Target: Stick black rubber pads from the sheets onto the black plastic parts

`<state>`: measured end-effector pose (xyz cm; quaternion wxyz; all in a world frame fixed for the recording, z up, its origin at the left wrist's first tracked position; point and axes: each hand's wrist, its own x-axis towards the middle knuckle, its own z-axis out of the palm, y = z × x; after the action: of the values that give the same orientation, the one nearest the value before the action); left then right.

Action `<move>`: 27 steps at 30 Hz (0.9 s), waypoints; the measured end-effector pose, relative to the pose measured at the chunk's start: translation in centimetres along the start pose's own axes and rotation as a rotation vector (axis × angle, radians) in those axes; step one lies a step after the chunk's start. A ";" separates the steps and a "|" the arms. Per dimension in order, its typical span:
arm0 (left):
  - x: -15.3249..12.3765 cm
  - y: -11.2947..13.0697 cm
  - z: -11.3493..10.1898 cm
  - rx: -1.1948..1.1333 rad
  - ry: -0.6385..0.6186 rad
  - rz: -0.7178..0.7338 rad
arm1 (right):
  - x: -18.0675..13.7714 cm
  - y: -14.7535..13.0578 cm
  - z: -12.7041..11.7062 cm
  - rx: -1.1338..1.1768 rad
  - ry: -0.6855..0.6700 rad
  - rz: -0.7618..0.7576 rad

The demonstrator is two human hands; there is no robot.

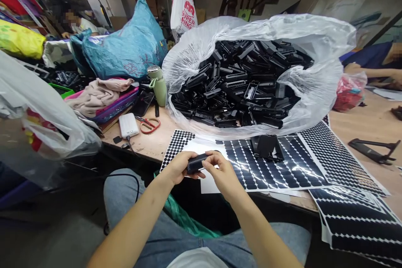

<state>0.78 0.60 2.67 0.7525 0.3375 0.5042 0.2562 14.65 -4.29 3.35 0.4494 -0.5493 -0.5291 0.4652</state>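
At the table's front edge, over my lap, I hold a small black plastic part (196, 163). My left hand (179, 168) is closed around its left end. The thumb and fingers of my right hand (220, 169) are closed at its right end; whether a sticker is between them I cannot make out. Just beyond lie sheets of black stickers (248, 167), with rounded shapes in rows. On the sheets rests another black plastic piece (267, 147). Behind them a clear plastic bag (326, 50) gapes, heaped with black plastic parts (235, 81).
Scissors (150, 125), a white power bank (128, 124) with a cable and a green bottle (157, 86) stand left of the bag. A black stand-like part (373, 150) lies right. A green bag (188, 217) hangs below the edge. Other people sit at far left and right.
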 end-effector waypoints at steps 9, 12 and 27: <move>-0.4 -0.3 0.4 0.047 -0.037 0.060 | -0.5 0.4 0.0 -0.076 0.020 0.020; -0.5 -0.2 0.6 0.047 -0.029 0.044 | -0.6 0.3 0.0 -0.066 0.037 0.009; 0.3 1.3 4.2 0.183 0.040 0.056 | -1.1 -2.0 -2.7 0.180 0.198 0.073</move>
<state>4.80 0.58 4.57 0.7009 0.4138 0.5307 0.2364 17.00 -5.29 5.84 0.5297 -0.5690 -0.4176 0.4704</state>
